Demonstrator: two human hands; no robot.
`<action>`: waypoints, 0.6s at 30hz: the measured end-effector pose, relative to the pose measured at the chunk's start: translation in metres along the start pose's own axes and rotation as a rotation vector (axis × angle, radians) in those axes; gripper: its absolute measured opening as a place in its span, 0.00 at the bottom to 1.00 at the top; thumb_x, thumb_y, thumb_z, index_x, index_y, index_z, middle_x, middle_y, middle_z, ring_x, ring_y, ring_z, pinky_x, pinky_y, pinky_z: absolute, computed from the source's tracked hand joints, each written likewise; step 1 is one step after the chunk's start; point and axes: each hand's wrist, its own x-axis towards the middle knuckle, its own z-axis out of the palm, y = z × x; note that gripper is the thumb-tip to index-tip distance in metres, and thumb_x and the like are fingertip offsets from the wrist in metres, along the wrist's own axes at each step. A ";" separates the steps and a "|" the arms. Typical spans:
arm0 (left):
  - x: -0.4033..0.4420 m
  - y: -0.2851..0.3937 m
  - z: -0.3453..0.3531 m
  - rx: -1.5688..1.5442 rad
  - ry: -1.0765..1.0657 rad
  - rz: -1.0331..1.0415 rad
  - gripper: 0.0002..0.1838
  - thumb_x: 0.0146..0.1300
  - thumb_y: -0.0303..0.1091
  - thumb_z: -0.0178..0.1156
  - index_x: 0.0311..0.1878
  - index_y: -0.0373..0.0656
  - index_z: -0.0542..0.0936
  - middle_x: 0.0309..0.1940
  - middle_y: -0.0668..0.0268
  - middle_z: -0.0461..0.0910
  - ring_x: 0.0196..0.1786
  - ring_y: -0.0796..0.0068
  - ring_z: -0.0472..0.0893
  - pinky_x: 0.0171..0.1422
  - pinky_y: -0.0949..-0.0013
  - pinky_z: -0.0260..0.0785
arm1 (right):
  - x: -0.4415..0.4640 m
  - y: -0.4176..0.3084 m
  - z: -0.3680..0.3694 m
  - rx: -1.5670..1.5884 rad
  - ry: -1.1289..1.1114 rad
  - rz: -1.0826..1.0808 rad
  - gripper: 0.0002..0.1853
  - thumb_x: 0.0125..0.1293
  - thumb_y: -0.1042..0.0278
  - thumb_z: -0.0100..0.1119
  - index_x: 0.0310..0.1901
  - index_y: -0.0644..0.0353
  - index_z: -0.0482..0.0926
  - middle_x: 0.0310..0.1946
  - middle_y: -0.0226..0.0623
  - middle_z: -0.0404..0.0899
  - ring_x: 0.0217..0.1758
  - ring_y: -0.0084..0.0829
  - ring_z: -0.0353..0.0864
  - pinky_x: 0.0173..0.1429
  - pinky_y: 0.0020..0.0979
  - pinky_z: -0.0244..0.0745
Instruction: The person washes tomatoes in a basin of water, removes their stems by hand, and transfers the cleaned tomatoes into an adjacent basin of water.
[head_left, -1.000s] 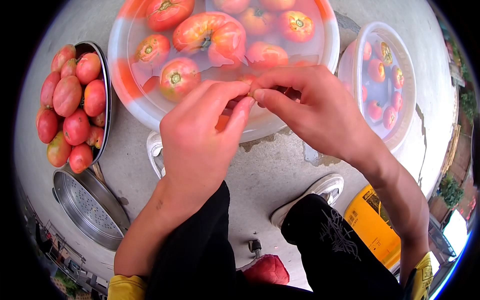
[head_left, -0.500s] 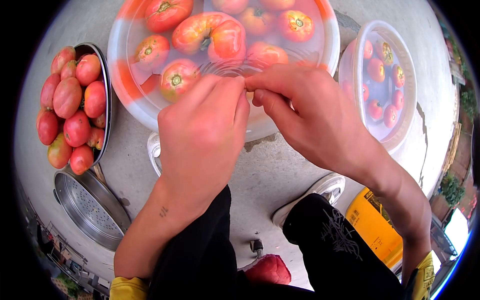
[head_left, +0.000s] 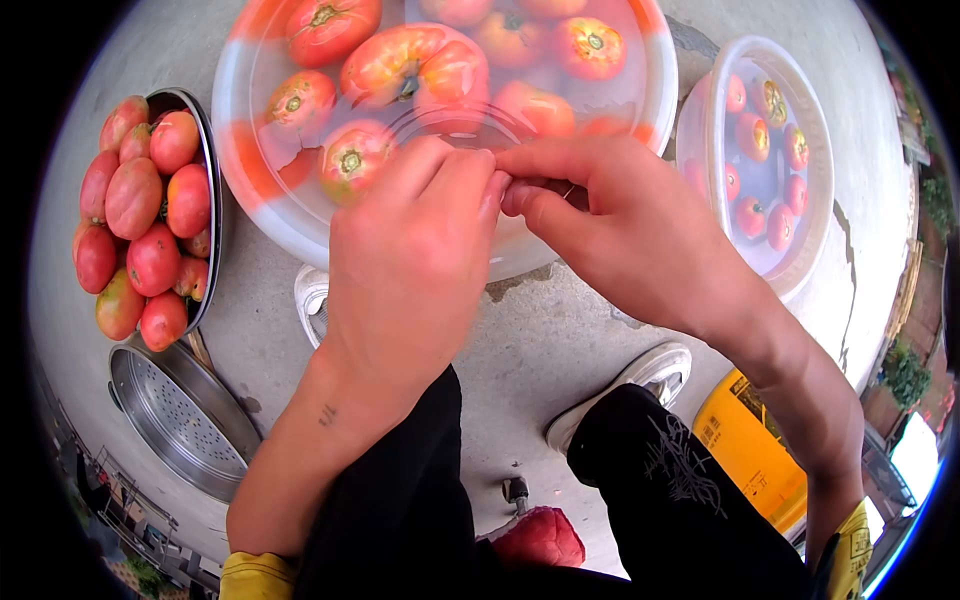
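Note:
My left hand (head_left: 410, 250) and my right hand (head_left: 630, 230) meet fingertip to fingertip over the near rim of a large round basin (head_left: 240, 190). Both are closed, fingers bent and pinched together. Whatever lies between them, if anything, is hidden behind my knuckles and too small to name. Inside the basin, tomatoes sit in water: a big ribbed tomato (head_left: 455, 75) in the middle, a tomato with a green-yellow stem end (head_left: 355, 160) close to my left hand, and several others. Rings of ripples spread on the water (head_left: 455, 125) just beyond my fingers.
At left, a metal bowl (head_left: 212, 190) is heaped with tomatoes (head_left: 135, 197), beside a perforated steel strainer (head_left: 175, 420). A smaller clear tub (head_left: 826, 190) of tomatoes in water stands at right. A yellow container (head_left: 750, 455) is by my right leg; my shoes (head_left: 650, 375) rest on concrete.
My hands have shifted slightly, still fingertip to fingertip, the left a little to the right. The ripples on the water have spread wider.

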 end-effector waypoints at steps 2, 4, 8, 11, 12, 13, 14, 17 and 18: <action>0.001 -0.003 0.003 0.080 -0.017 0.056 0.07 0.56 0.22 0.63 0.39 0.36 0.78 0.33 0.59 0.76 0.34 0.58 0.80 0.38 0.62 0.73 | 0.001 0.003 0.002 -0.057 -0.008 -0.020 0.12 0.63 0.73 0.49 0.41 0.70 0.81 0.28 0.57 0.80 0.32 0.52 0.80 0.40 0.42 0.75; 0.001 -0.004 0.005 0.161 -0.035 0.112 0.06 0.53 0.23 0.62 0.33 0.39 0.75 0.29 0.61 0.73 0.33 0.60 0.79 0.35 0.61 0.73 | 0.001 0.007 0.005 -0.113 -0.015 -0.041 0.12 0.63 0.73 0.49 0.40 0.70 0.81 0.28 0.57 0.79 0.32 0.52 0.80 0.39 0.42 0.75; 0.002 -0.006 0.014 0.262 -0.015 0.137 0.07 0.51 0.22 0.62 0.34 0.40 0.75 0.29 0.60 0.72 0.34 0.61 0.79 0.36 0.61 0.73 | 0.004 0.013 0.010 -0.074 0.014 -0.032 0.12 0.63 0.72 0.49 0.40 0.70 0.81 0.26 0.56 0.79 0.30 0.49 0.80 0.38 0.41 0.75; -0.002 -0.013 0.020 0.074 0.037 0.036 0.06 0.56 0.22 0.62 0.35 0.38 0.75 0.30 0.60 0.75 0.34 0.61 0.79 0.36 0.62 0.73 | 0.008 0.013 0.009 0.095 -0.017 0.100 0.14 0.65 0.70 0.49 0.42 0.70 0.81 0.26 0.49 0.79 0.29 0.39 0.79 0.38 0.37 0.75; -0.003 -0.015 0.021 -0.091 0.071 -0.051 0.05 0.58 0.22 0.62 0.36 0.37 0.76 0.31 0.59 0.76 0.34 0.61 0.80 0.36 0.62 0.73 | 0.009 0.013 0.008 0.161 -0.038 0.182 0.15 0.66 0.68 0.49 0.44 0.69 0.82 0.26 0.43 0.80 0.30 0.33 0.79 0.38 0.35 0.75; -0.004 -0.016 0.021 -0.090 0.073 -0.051 0.05 0.58 0.22 0.62 0.36 0.37 0.76 0.31 0.59 0.76 0.34 0.61 0.80 0.36 0.62 0.73 | 0.010 0.014 0.009 0.160 -0.039 0.181 0.15 0.66 0.68 0.49 0.44 0.69 0.82 0.26 0.43 0.80 0.30 0.33 0.79 0.38 0.35 0.75; -0.005 -0.016 0.020 -0.195 0.084 -0.143 0.04 0.60 0.22 0.62 0.36 0.36 0.77 0.31 0.59 0.77 0.32 0.61 0.79 0.35 0.63 0.73 | 0.011 0.015 0.012 0.285 -0.050 0.219 0.15 0.66 0.66 0.50 0.45 0.68 0.82 0.28 0.38 0.79 0.32 0.28 0.77 0.39 0.32 0.74; -0.012 -0.018 0.024 -0.447 0.132 -0.357 0.03 0.61 0.22 0.62 0.37 0.34 0.78 0.29 0.58 0.78 0.29 0.61 0.78 0.34 0.63 0.72 | 0.015 0.025 0.021 0.463 -0.084 0.245 0.16 0.67 0.64 0.52 0.46 0.65 0.82 0.31 0.31 0.79 0.36 0.22 0.76 0.41 0.30 0.74; -0.014 -0.019 0.025 -0.601 0.169 -0.476 0.03 0.61 0.22 0.62 0.36 0.34 0.78 0.28 0.58 0.77 0.28 0.61 0.78 0.33 0.64 0.71 | 0.016 0.028 0.024 0.513 -0.102 0.235 0.15 0.67 0.63 0.53 0.46 0.64 0.83 0.32 0.29 0.78 0.38 0.22 0.76 0.41 0.29 0.73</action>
